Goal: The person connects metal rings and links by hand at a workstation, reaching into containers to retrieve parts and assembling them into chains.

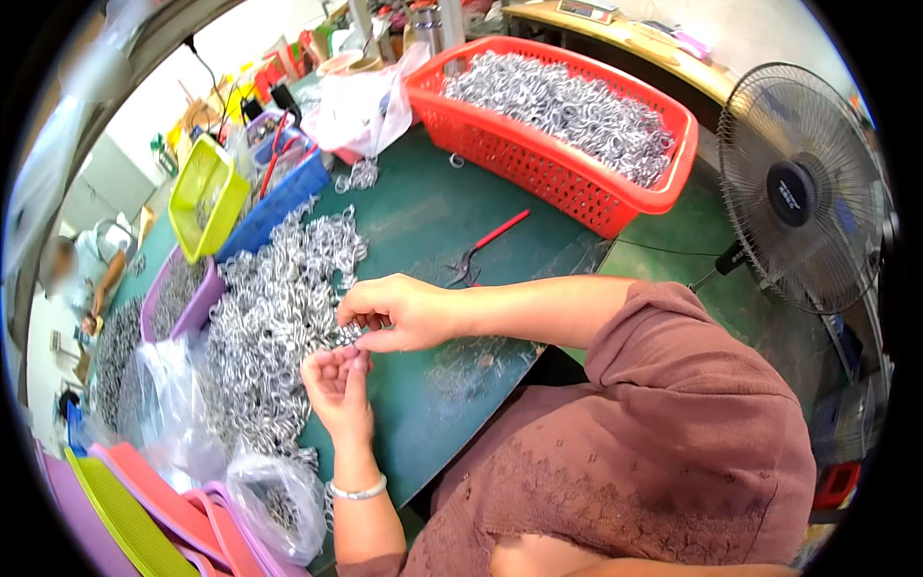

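My right hand (409,313) reaches in from the right, its thumb and fingers pinched on small silver metal rings (350,334). Just below it, my left hand (338,387) has its palm turned up and its fingers curled, the thumb pressed to the fingertips. The two hands almost touch at the fingertips. Whatever the left fingers pinch is too small to make out. Beside both hands, to the left, spreads a large pile of silver metal rings (264,332). Red-handled pliers (495,236) lie on the green table (413,216) beyond my right hand.
A red basket (538,154) full of metal rings stands at the back. On the left are a yellow-green basket (231,197), a blue bin (279,212), a purple bin (197,313) and plastic bags (173,394). A fan (793,192) stands right. Another person (91,269) sits far left.
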Demonstrator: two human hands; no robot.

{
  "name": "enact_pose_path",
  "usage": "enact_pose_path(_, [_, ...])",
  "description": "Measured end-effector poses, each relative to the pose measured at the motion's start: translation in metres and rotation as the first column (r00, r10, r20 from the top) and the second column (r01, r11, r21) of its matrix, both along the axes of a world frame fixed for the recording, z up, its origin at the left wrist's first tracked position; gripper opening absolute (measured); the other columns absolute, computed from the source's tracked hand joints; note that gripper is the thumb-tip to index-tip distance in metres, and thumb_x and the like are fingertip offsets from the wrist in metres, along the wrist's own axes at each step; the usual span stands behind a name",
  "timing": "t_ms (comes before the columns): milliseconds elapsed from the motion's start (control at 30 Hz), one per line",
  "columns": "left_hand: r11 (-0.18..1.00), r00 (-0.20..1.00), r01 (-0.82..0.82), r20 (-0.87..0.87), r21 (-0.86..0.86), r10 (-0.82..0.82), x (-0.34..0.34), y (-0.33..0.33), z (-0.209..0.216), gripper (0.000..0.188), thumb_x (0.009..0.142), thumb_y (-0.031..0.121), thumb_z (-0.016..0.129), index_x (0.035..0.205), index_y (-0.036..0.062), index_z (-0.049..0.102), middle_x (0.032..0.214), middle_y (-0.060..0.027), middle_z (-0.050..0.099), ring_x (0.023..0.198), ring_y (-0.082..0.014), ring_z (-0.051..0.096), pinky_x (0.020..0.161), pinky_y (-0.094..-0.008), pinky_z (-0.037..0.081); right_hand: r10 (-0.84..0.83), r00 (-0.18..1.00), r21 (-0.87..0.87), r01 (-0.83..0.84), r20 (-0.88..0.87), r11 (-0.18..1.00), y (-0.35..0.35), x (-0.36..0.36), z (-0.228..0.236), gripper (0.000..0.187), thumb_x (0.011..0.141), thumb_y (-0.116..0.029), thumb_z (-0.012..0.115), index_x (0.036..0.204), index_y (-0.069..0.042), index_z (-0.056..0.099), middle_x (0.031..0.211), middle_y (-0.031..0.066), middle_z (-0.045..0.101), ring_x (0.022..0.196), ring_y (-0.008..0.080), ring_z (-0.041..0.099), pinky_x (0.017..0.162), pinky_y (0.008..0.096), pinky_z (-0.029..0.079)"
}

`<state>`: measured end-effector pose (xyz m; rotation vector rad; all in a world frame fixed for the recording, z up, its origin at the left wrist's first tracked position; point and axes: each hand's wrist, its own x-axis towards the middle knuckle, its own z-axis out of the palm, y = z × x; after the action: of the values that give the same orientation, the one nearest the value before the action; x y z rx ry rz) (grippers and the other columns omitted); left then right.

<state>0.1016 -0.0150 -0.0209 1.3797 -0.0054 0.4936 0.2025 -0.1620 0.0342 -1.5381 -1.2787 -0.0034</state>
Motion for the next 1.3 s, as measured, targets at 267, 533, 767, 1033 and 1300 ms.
enact_pose_path(267, [0.997, 0.993, 0.076, -0.089, 0.017, -0.075, -0.004, -0.009, 0.005, 0.014, 0.08, -0.003, 0.052, 0.092, 0.0002, 0.046, 0.088, -0.0087, 0.055, 0.076, -0.0143, 0.057, 0.068, -0.0252, 0.049, -0.55, 0.665, 0.141, 0.565, 0.505, 0.813, -0.06, 0.079, 0.14, 0.024, 0.069, -0.018, 0.062, 0.087, -0.002, 0.056, 0.072, 0.0113, 0.058, 0.066, 0.0199, 0.057, 0.059, 0.0318, 0.046])
enact_pose_path(533, [0.995, 0.987, 0.095, -0.137, 0.04, -0.089, 0.002, -0.011, 0.006, 0.014, 0.081, -0.001, 0.053, 0.094, -0.0007, 0.048, 0.087, -0.0077, 0.056, 0.075, -0.0132, 0.057, 0.065, -0.0241, 0.049, -0.601, 0.442, -0.405, 0.891, 0.665, 0.207, -0.131, 0.225, 0.161, 0.045, 0.065, -0.027, 0.064, 0.099, 0.0, 0.055, 0.091, 0.0188, 0.06, 0.086, 0.0305, 0.058, 0.076, 0.0359, 0.045])
enact_pose_path(767, [0.994, 0.986, 0.083, -0.153, 0.067, -0.072, 0.002, -0.004, -0.003, 0.011, 0.082, 0.002, 0.053, 0.092, -0.0017, 0.051, 0.082, -0.0055, 0.055, 0.071, -0.0111, 0.056, 0.062, -0.0215, 0.047, -0.324, 0.582, -0.437, 0.795, 0.746, 0.421, -0.08, 0.201, 0.161, 0.042, 0.069, -0.021, 0.061, 0.107, -0.002, 0.054, 0.096, 0.0176, 0.06, 0.088, 0.0295, 0.057, 0.079, 0.0341, 0.044])
enact_pose_path(1033, [0.992, 0.982, 0.075, -0.181, 0.105, -0.055, 0.001, 0.002, -0.004, 0.007, 0.082, 0.004, 0.055, 0.087, -0.0006, 0.053, 0.076, -0.0024, 0.055, 0.067, -0.0078, 0.054, 0.058, -0.0199, 0.044, 0.038, 0.805, -0.732, 0.518, 0.592, 0.443, 0.014, 0.15, 0.098, 0.03, 0.068, -0.02, 0.063, 0.093, -0.003, 0.06, 0.089, 0.0138, 0.061, 0.084, 0.0278, 0.057, 0.075, 0.0349, 0.044])
enact_pose_path(1300, [0.963, 0.983, 0.073, -0.182, 0.26, -0.025, 0.003, 0.001, -0.006, 0.007, 0.082, 0.005, 0.055, 0.087, 0.0011, 0.055, 0.077, -0.0012, 0.056, 0.067, -0.0084, 0.055, 0.058, -0.0199, 0.045, -0.14, 0.877, -0.785, 0.476, 0.46, 0.396, 0.027, 0.135, 0.004, 0.069, 0.067, -0.039, 0.068, 0.122, -0.005, 0.044, 0.123, 0.0202, 0.041, 0.108, 0.0368, 0.044, 0.092, 0.0392, 0.037])
